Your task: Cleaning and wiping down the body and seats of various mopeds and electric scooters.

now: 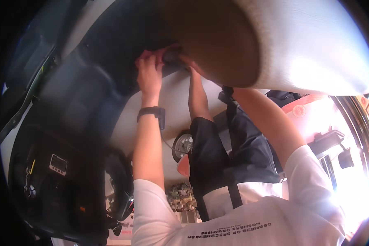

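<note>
My left hand point(150, 78) is closed on a red cloth point(145, 55) and presses it against a dark, smooth panel point(106, 53). A dark band is strapped round that wrist. My right hand point(194, 65) reaches in beside it, close to a dark grey rounded part point(173, 55) between the two hands. The brown underside of a large pale padded seat point(221, 41) overhangs my right hand, and its fingers are mostly hidden in shade. Whether it grips anything does not show.
A key with a yellow tag point(31, 168) hangs at the black body on the left, near a small pale-framed rectangular panel point(58, 165). A spoked wheel point(183, 145) stands on the floor past my knee. Bright light glares at the right, around a pink-red surface point(301, 110).
</note>
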{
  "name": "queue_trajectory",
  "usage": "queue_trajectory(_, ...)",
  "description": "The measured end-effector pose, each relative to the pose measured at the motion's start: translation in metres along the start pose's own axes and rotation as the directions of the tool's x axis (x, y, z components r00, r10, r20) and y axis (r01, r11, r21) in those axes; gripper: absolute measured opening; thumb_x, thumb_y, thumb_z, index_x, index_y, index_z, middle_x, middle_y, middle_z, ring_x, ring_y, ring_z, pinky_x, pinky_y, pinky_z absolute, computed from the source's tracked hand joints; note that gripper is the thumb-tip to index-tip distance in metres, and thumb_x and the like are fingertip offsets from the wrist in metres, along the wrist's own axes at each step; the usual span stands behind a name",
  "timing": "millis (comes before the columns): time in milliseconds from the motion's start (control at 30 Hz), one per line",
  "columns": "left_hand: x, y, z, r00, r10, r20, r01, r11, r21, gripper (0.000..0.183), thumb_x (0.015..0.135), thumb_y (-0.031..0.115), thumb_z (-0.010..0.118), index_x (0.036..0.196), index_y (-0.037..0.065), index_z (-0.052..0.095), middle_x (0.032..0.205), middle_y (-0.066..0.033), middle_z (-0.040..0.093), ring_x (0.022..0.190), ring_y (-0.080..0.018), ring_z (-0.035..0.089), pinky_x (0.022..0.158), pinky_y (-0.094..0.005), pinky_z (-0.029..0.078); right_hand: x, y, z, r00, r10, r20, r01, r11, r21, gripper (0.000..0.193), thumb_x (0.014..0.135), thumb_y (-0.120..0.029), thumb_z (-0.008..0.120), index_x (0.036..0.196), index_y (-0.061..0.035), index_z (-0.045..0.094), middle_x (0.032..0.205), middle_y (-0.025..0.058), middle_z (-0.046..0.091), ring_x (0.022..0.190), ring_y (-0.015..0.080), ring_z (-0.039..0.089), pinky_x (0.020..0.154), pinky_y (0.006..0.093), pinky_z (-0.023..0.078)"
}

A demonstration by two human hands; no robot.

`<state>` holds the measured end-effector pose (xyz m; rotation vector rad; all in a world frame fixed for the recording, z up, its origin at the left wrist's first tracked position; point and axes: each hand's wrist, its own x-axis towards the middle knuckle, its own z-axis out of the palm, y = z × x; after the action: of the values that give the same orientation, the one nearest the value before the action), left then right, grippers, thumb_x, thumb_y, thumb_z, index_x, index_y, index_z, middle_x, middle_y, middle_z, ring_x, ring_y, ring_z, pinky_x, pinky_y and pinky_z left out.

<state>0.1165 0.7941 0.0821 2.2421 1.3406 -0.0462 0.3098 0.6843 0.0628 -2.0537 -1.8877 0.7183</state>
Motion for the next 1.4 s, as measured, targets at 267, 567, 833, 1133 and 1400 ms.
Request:
queue_trajectory(267,-0.070,-0.111,-0.007,0.886,-0.463,0.027,0.463,0.886,0.023,0.041,0.081,0.010,0.069,0.120,0.013,0.056,0.116,-0.0204,0.056,0.110,-0.0370,0.057,0.091,-0.0451,0.048,0.038,-0.120,0.075,0.949,-0.252,0.191,0.227,0.963,0.147,0.027,0.082,-0.009,0.060,0.107,-0.0121,0.068,0.117,0.0082,0.057,0.111,0.0243,0.057,0.093,0.0361,0.049)
queue_trajectory(567,-0.070,-0.117,0.004,0.861,-0.487,-0.144,0.459,0.868,-0.188,0.027,0.077,0.016,0.076,0.100,0.004,0.067,0.095,-0.0191,0.068,0.096,-0.0391,0.064,0.081,-0.0441,0.051,0.093,-0.088,0.047,0.962,-0.249,0.110,0.256,0.966,-0.048,0.024,0.079,-0.012,0.062,0.102,-0.0118,0.069,0.117,0.0093,0.053,0.112,0.0253,0.057,0.088,0.0341,0.053)
queue_trajectory(833,-0.005,-0.064,0.004,0.961,-0.262,-0.092,0.228,0.933,-0.278,0.029,0.081,0.025,0.072,0.101,0.003,0.066,0.094,-0.0189,0.066,0.093,-0.0357,0.060,0.082,-0.0442,0.048,0.126,-0.082,0.021,0.998,-0.056,0.029,0.058,0.995,-0.075,0.027,0.078,-0.009,0.063,0.104,-0.0105,0.068,0.115,0.0121,0.054,0.111,0.0270,0.056,0.090,0.0340,0.050)
queue_trajectory(1133,-0.105,-0.108,0.028,0.930,-0.260,0.259,0.305,0.940,-0.153,0.021,0.079,0.012,0.072,0.097,0.002,0.066,0.093,-0.0142,0.067,0.091,-0.0313,0.064,0.082,-0.0405,0.050,0.025,-0.097,0.037,0.912,-0.180,0.369,0.207,0.978,-0.034,0.030,0.082,-0.013,0.059,0.111,-0.0113,0.067,0.123,0.0051,0.051,0.117,0.0205,0.051,0.101,0.0343,0.041)
queue_trajectory(1400,-0.048,-0.061,0.011,0.948,-0.307,0.083,0.317,0.928,-0.196,0.022,0.085,0.012,0.064,0.105,0.002,0.067,0.102,-0.0183,0.064,0.096,-0.0354,0.062,0.088,-0.0412,0.048,0.043,-0.055,0.019,0.977,-0.099,0.186,0.112,0.992,-0.060,0.040,0.082,-0.010,0.056,0.122,-0.0075,0.063,0.141,0.0070,0.044,0.130,0.0243,0.043,0.114,0.0405,0.032)
